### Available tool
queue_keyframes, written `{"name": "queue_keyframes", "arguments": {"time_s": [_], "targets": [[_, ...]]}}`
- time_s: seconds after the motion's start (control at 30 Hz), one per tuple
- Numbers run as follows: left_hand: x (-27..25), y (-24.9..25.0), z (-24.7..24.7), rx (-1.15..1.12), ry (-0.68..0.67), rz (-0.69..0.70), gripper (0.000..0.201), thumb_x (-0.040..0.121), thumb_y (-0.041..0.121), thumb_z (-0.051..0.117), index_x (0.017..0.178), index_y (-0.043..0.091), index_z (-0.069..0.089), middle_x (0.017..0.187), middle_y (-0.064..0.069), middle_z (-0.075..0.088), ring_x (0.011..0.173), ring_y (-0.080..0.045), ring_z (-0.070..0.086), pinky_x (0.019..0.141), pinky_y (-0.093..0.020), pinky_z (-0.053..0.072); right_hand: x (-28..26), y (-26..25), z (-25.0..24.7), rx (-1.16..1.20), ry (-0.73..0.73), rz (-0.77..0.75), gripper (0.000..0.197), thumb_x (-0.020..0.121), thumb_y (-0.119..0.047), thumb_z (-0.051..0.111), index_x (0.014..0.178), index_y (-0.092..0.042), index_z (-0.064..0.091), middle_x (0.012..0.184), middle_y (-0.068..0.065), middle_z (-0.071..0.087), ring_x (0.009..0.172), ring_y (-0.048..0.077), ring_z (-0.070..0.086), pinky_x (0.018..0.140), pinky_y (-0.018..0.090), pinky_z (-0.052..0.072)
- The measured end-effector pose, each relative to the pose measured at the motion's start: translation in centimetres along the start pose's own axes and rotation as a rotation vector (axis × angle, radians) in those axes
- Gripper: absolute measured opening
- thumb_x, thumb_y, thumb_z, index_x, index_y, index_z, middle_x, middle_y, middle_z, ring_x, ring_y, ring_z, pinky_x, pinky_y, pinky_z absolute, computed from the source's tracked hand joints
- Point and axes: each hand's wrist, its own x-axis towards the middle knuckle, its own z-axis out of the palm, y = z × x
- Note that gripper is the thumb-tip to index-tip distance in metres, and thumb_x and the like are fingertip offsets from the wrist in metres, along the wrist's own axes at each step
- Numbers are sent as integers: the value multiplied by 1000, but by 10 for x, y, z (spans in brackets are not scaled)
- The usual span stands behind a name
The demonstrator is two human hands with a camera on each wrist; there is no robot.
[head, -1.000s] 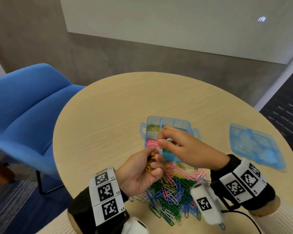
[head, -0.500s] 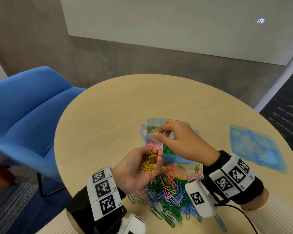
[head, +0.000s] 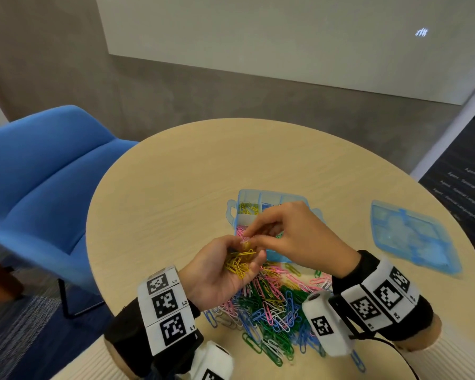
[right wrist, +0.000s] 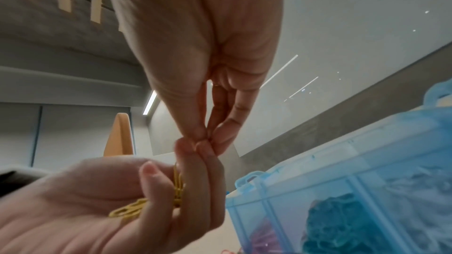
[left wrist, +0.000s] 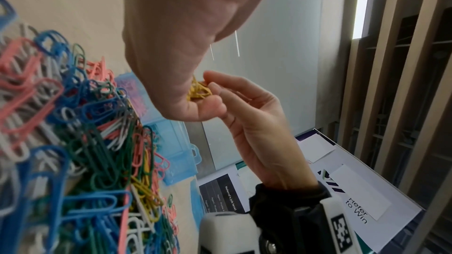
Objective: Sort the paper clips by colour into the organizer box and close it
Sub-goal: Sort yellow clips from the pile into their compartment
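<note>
Left hand (head: 217, 270) cups yellow clips (head: 237, 263); right hand (head: 291, 237) pinches at them, perhaps one clip. Box (head: 258, 196) already holds some yellow, pink and green, but a big mixed pile (head: 269, 311) remains on the table (head: 176, 187), and the lid (head: 412, 234) lies apart.

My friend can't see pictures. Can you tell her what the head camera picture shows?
A left hand cups yellow paper clips while the right hand picks at them above an open blue organizer box. A mixed pile of clips lies on the round table.
</note>
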Motion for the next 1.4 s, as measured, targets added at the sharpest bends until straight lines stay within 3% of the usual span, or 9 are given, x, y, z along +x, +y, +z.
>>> {"name": "queue_keyframes", "arguments": {"time_s": [0.13, 0.3, 0.5, 0.63, 0.83, 1.07, 1.23, 1.33, 1.4], "targets": [[-2, 0, 3, -89, -15, 13, 51, 104, 28, 33, 85, -10, 61, 84, -24, 69, 67, -32, 71, 60, -33, 59, -5, -3, 0, -12, 103, -76, 9, 82, -10, 76, 85, -18, 79, 74, -9, 73, 70, 4, 67, 66, 14, 48], [-6, 2, 2, -161, -107, -21, 77, 102, 49, 23, 107, -16, 63, 107, -27, 68, 82, -32, 71, 75, -46, 56, -6, -7, 7, -151, 8, -167, 12, 81, -34, 73, 87, -26, 78, 82, -10, 71, 86, 8, 61, 74, 36, 51], [-8, -2, 5, -218, -77, -21, 79, 101, 56, 21, 125, -14, 50, 109, -23, 64, 89, -31, 66, 83, -44, 51, 3, -7, 19, -317, -16, -129, 23, 86, -43, 64, 98, -27, 76, 96, -10, 63, 96, 9, 53, 80, 40, 49], [-9, -3, 6, -263, -74, -42, 75, 101, 54, 25, 125, -13, 48, 90, -23, 65, 72, -32, 68, 54, -44, 60, 5, -13, 28, -333, -42, -129, 9, 87, -30, 67, 87, -24, 74, 88, -8, 60, 87, 12, 54, 74, 41, 49], [-5, -4, 1, -241, -70, -29, 66, 103, 48, 27, 106, -10, 58, 90, -22, 68, 82, -30, 67, 79, -46, 51, 6, -8, 29, -169, -36, -126, 5, 86, -17, 68, 81, -17, 68, 79, -5, 60, 75, 11, 56, 69, 24, 42], [-2, -5, -1, -178, -30, -13, 56, 105, 38, 35, 106, -13, 59, 96, -25, 68, 88, -33, 66, 77, -52, 52, 5, -8, 28, -69, 49, -86, 8, 92, -18, 64, 84, -21, 63, 79, -12, 59, 74, 3, 56, 66, 12, 39], [-1, -5, 1, -187, -30, -8, 62, 104, 37, 29, 100, -16, 61, 95, -28, 68, 79, -37, 71, 81, -51, 56, 2, -12, 16, 177, 124, -43, 8, 97, -7, 54, 90, -7, 56, 74, 4, 68, 63, 18, 69, 61, 33, 58], [-1, -3, 0, -182, -46, -38, 66, 104, 38, 26, 113, -18, 59, 113, -32, 64, 100, -42, 65, 89, -48, 52, 4, -3, 1, 201, 234, 19, 7, 97, -6, 54, 91, -8, 56, 74, 5, 71, 53, 19, 66, 50, 30, 53], [-1, -1, -1, -205, -47, -44, 66, 104, 38, 26, 118, -19, 55, 119, -34, 61, 108, -44, 60, 81, -55, 51, 6, 9, -11, 203, 299, 97, 7, 96, -4, 55, 93, -8, 60, 76, 5, 72, 54, 17, 64, 52, 26, 50]]}}
